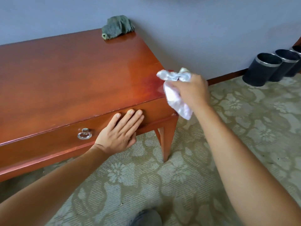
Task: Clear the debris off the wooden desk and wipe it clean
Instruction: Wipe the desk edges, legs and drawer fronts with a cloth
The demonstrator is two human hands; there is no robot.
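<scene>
While the right hand (pixel 192 90) clutches a crumpled wrapper (pixel 175 93) just off the counter's (pixel 73 70) right front corner, the left hand (pixel 120 132) lies flat, fingers straight, against the drawer front. Next up, likely, the green rag (pixel 118 26): far back corner by the wall, ahead-left of the right hand, which looks nearer. Bins (pixel 262 69) wait off right.

Right hand (pixel 192 90) grips crumpled wrapper (pixel 175 93) at desk (pixel 73 75) corner.

Wide bare stretch across wooden desk (pixel 68 69); only a crumpled green cloth (pixel 117 27) at desk's far right corner, against wall.
</scene>
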